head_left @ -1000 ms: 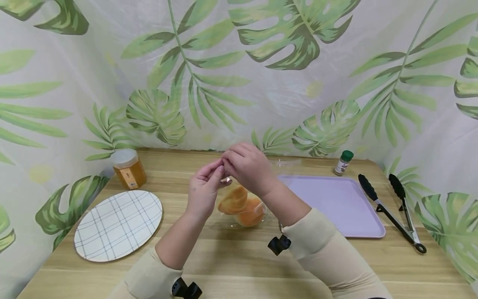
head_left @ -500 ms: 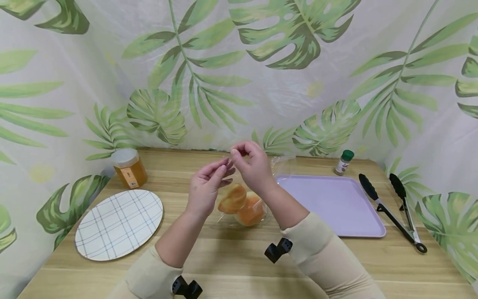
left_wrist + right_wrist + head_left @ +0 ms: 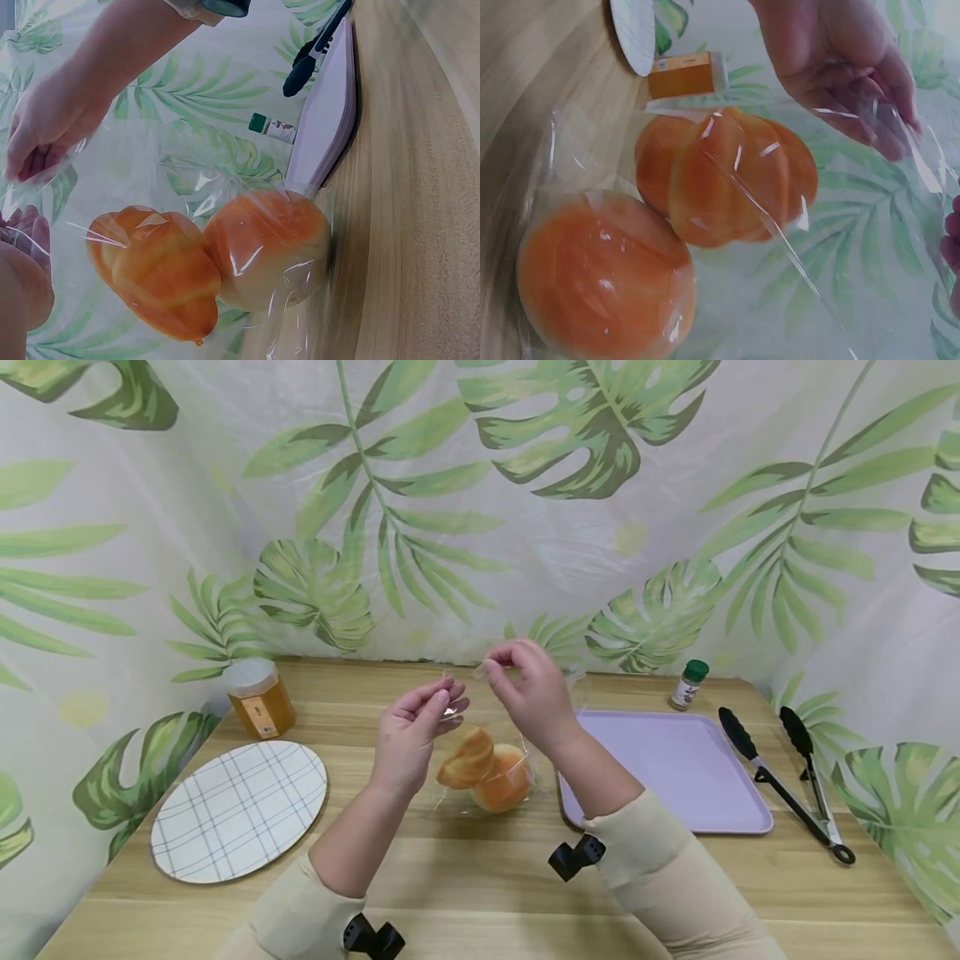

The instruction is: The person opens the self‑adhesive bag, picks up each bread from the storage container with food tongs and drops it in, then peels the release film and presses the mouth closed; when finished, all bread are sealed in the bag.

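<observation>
"Left to right, what have you got?"

"Right of the plate [image 3: 240,814], my left hand [image 3: 405,735] pinches the clear bag [image 3: 206,187] between its fingers. Next come the twist [image 3: 467,760] and the bun [image 3: 502,789], both inside, over the middle of the desk [image 3: 465,910]. Left of the tray [image 3: 675,768], my right hand [image 3: 532,697] pinches more film."

"How would you do it well?"

"I take this as parting the mouth: I'd pull evenly, left against right, gently, lest it rip and the bread tumble."

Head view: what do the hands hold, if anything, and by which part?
A clear plastic bag; left hand and right hand pinch its upper edge.
</observation>
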The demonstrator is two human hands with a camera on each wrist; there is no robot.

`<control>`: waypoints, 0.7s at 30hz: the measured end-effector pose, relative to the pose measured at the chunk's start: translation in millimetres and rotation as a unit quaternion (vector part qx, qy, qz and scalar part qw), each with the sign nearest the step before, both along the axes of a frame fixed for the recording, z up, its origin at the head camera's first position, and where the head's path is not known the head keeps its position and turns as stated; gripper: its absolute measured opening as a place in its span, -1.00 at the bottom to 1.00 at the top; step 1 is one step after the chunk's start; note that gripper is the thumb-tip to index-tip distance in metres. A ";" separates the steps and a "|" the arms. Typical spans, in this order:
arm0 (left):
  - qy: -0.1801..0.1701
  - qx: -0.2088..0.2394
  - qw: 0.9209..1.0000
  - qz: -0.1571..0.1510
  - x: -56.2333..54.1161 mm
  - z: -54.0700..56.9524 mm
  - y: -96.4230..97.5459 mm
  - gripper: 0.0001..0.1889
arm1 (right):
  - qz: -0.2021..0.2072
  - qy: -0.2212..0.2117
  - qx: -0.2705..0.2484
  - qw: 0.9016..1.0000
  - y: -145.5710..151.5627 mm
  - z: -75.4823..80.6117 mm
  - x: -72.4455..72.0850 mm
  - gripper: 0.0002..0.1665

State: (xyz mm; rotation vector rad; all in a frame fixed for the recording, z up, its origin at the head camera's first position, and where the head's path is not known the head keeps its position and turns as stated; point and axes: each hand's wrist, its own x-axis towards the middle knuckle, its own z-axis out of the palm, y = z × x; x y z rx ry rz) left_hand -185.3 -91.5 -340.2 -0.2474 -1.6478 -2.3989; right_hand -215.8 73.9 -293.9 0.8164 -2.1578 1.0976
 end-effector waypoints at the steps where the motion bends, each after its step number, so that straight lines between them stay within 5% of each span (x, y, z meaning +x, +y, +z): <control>1: 0.001 0.003 1.000 -0.001 -0.1 0.1 0.1 -0.77 | -0.004 0.008 -0.004 1.000 4.0 -0.4 -0.9 -0.84; 12: 0.009 0.025 1.000 0.011 -1.2 -0.1 -1.6 -0.71 | -0.068 0.065 -0.094 0.991 53.9 -1.1 -2.5 -0.90; 21: 0.006 0.029 0.999 0.018 -3.8 -2.4 -5.9 -0.72 | -0.115 0.053 -0.164 0.978 91.4 -0.7 1.5 -0.86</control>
